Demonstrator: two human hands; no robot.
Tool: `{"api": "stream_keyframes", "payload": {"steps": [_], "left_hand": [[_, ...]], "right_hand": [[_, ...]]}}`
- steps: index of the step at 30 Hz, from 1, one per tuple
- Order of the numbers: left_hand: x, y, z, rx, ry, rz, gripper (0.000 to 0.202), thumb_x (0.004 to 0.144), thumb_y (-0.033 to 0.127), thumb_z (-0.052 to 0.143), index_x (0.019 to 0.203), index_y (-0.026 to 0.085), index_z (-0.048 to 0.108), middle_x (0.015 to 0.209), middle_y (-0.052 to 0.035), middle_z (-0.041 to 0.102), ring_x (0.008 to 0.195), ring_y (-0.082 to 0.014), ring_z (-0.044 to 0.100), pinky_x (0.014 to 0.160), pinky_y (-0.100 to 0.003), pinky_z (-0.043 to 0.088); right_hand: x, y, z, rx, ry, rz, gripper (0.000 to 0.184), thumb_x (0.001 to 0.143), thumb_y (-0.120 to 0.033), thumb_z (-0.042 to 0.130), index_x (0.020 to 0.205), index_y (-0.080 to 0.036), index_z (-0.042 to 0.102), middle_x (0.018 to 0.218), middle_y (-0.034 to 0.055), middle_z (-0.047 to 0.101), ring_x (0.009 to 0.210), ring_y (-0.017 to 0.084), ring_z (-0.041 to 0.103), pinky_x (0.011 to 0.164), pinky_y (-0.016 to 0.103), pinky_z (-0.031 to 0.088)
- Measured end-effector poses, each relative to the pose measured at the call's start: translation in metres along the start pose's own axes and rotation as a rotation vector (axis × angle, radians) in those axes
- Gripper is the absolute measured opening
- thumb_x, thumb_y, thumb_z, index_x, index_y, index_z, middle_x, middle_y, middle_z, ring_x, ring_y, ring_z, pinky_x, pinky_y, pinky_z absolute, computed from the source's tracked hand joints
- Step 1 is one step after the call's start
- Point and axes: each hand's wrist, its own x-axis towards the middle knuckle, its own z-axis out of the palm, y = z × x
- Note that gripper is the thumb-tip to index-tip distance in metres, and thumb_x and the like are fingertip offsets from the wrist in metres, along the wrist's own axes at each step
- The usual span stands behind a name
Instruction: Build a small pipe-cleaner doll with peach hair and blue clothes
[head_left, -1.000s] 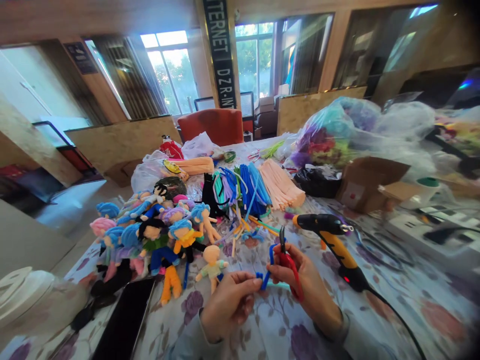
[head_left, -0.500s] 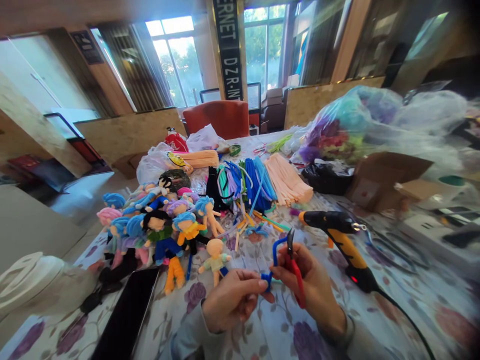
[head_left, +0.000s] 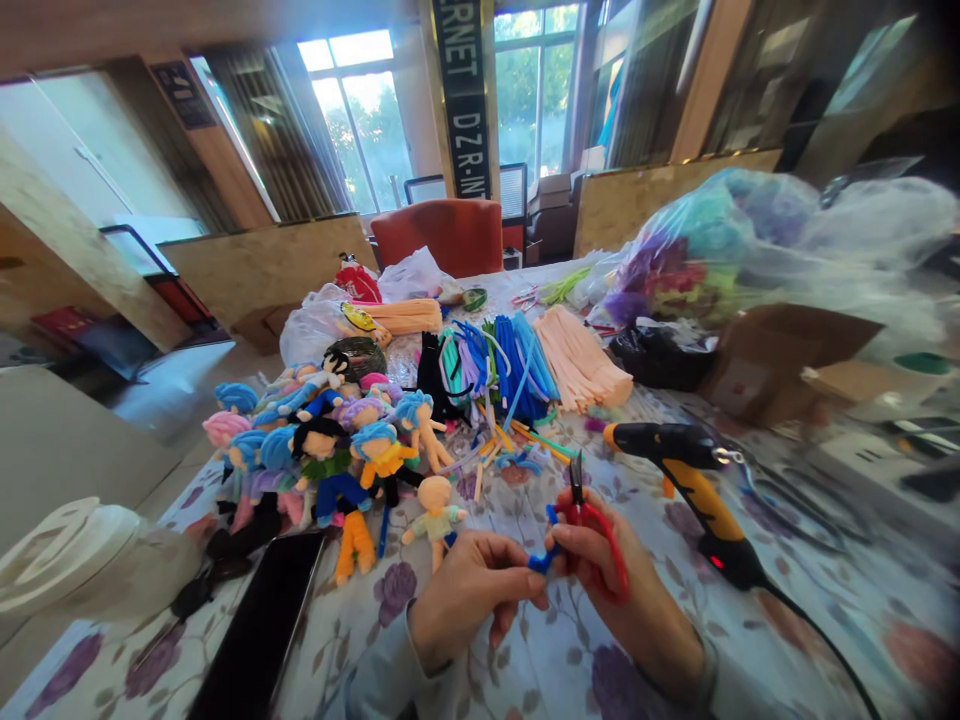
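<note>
My left hand (head_left: 469, 595) pinches a bent blue pipe cleaner (head_left: 546, 555) between thumb and fingers, low over the flowered tablecloth (head_left: 810, 610). My right hand (head_left: 615, 580) is closed round red-handled pliers (head_left: 589, 510), whose black tip points up, and its fingers also touch the blue pipe cleaner. A small bald doll in a green top (head_left: 435, 512) lies just left of my hands.
A heap of pipe-cleaner dolls (head_left: 322, 450) lies at the left, bundles of coloured pipe cleaners (head_left: 510, 365) behind. A black and yellow glue gun (head_left: 690, 480) rests on the right with its cord. A dark phone (head_left: 259, 625) and a white lidded tub (head_left: 67, 560) sit near left.
The blue pipe cleaner's upright loop has been folded down and now shows only as a short piece between my fingers. My hands stay close together; the view shifted slightly.
</note>
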Motion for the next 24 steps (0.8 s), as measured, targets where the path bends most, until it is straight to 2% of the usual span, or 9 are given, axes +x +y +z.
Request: {"api": "stream_keyframes", "payload": {"steps": [4,7,9,10,12,14,18,21,24], "left_hand": [[0.000,0.001,-0.001,-0.047,0.027,0.013,0.012,0.059,0.023,0.072,0.058,0.014,0.064,0.053,-0.0017,0.069,0.025,-0.0030,0.037,0.027,-0.019,0.022],[0.001,0.000,-0.004,-0.085,0.096,0.025,0.017,0.059,0.025,0.070,0.054,0.017,0.056,0.049,-0.0007,0.066,0.025,-0.0027,0.033,0.026,-0.018,0.019],[0.001,0.001,-0.006,-0.082,0.136,0.038,0.018,0.059,0.027,0.069,0.054,0.017,0.054,0.048,0.0000,0.065,0.026,-0.0028,0.034,0.027,-0.018,0.021],[0.001,0.003,-0.007,-0.078,0.156,0.047,0.018,0.058,0.027,0.069,0.054,0.018,0.054,0.048,0.0004,0.064,0.026,-0.0027,0.033,0.027,-0.018,0.021],[0.000,0.007,-0.008,-0.061,0.192,0.064,0.019,0.058,0.027,0.069,0.054,0.017,0.053,0.048,0.0012,0.064,0.024,-0.0021,0.032,0.027,-0.018,0.022],[-0.002,0.012,-0.009,-0.036,0.231,0.080,0.018,0.058,0.027,0.069,0.054,0.017,0.054,0.049,0.0012,0.065,0.024,-0.0020,0.032,0.026,-0.019,0.021],[-0.004,0.018,-0.011,0.033,0.311,0.131,0.016,0.060,0.026,0.067,0.054,0.018,0.055,0.041,0.0045,0.059,0.024,-0.0036,0.036,0.027,-0.018,0.023],[-0.003,0.018,-0.013,0.085,0.344,0.154,0.014,0.062,0.025,0.066,0.054,0.017,0.058,0.033,0.0072,0.051,0.025,-0.0043,0.037,0.028,-0.016,0.026],[-0.001,0.016,-0.016,0.111,0.353,0.171,0.014,0.062,0.026,0.064,0.053,0.017,0.058,0.033,0.0069,0.051,0.025,-0.0045,0.037,0.028,-0.016,0.027]], "right_hand": [[0.004,-0.004,0.003,-0.079,-0.042,-0.002,0.036,0.073,-0.047,0.063,0.095,-0.022,0.047,0.069,-0.0016,0.056,0.056,0.014,0.054,0.052,0.027,0.045],[0.013,-0.021,-0.010,-0.275,-0.027,-0.057,0.046,0.072,-0.046,0.071,0.102,-0.023,0.046,0.072,-0.0012,0.060,0.062,0.017,0.058,0.058,0.029,0.045],[0.019,-0.035,-0.022,-0.595,0.034,-0.151,0.046,0.074,-0.047,0.071,0.105,-0.023,0.046,0.072,-0.0005,0.062,0.064,0.019,0.058,0.060,0.030,0.042],[0.020,-0.041,-0.028,-0.833,0.065,-0.206,0.040,0.077,-0.047,0.069,0.102,-0.023,0.048,0.071,0.0007,0.062,0.064,0.020,0.058,0.060,0.031,0.040],[0.022,-0.046,-0.036,-1.259,0.097,-0.285,0.025,0.082,-0.044,0.063,0.090,-0.022,0.053,0.068,0.0037,0.062,0.066,0.024,0.059,0.059,0.032,0.035],[0.023,-0.043,-0.040,-1.496,0.075,-0.309,0.019,0.082,-0.038,0.061,0.078,-0.021,0.056,0.072,0.0082,0.062,0.069,0.028,0.060,0.058,0.033,0.032],[0.028,-0.027,-0.041,-1.572,-0.028,-0.281,0.003,0.077,-0.020,0.060,0.075,-0.018,0.060,0.080,0.0114,0.064,0.072,0.028,0.061,0.058,0.032,0.032],[0.033,-0.024,-0.042,-1.544,-0.156,-0.253,0.011,0.072,-0.012,0.059,0.080,-0.018,0.062,0.072,0.0053,0.065,0.069,0.022,0.061,0.059,0.028,0.036],[0.029,-0.035,-0.044,-1.483,-0.290,-0.235,0.011,0.073,-0.013,0.059,0.079,-0.021,0.064,0.067,-0.0005,0.064,0.063,0.016,0.059,0.057,0.025,0.037]]}}
